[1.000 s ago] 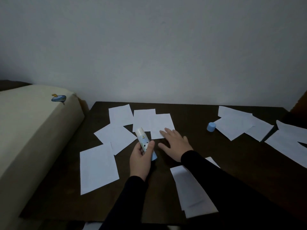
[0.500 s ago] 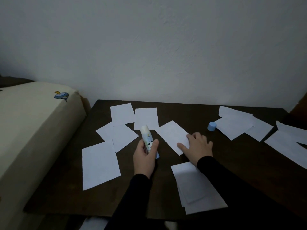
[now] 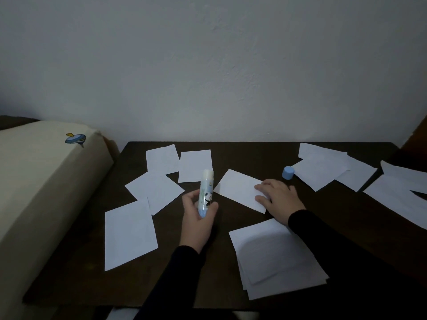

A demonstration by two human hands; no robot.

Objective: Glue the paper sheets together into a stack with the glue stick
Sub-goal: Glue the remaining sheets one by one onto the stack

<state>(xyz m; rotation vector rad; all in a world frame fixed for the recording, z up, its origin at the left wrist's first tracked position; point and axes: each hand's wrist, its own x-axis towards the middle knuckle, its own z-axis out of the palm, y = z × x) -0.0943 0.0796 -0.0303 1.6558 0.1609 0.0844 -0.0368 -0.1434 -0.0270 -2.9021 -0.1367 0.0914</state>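
While my left hand (image 3: pixel 196 218) grips the glue stick (image 3: pixel 205 192) around its lower body, the tube stands nearly upright above the dark table (image 3: pixel 254 158), white uncapped tip up and blue base down by my palm. I see its blue cap (image 3: pixel 288 172) standing alone on the table, well to the right, just beside the near corner of a loose pile of sheets (image 3: pixel 323 172). My right hand (image 3: pixel 280 199) lies flat with fingers spread, pressing on the right end of a single sheet (image 3: pixel 238 189) that sits tilted in the middle of the table; it clasps nothing, only rests on the paper. Nearer to me, below that hand, is the stack (image 3: pixel 277 257), several sheets lying unevenly one on another with edges showing at the bottom. To the left I count four separate sheets: two side by side at the far edge (image 3: pixel 163 158) (image 3: pixel 195 166), one tilted below them (image 3: pixel 153 191), and a larger one closest to me (image 3: pixel 129 234), its corner overlapped by the tilted one. More paper (image 3: pixel 402 197) lies at the far right edge. A cream cushion (image 3: pixel 46 181) with a small blue print sits beside the table on the left
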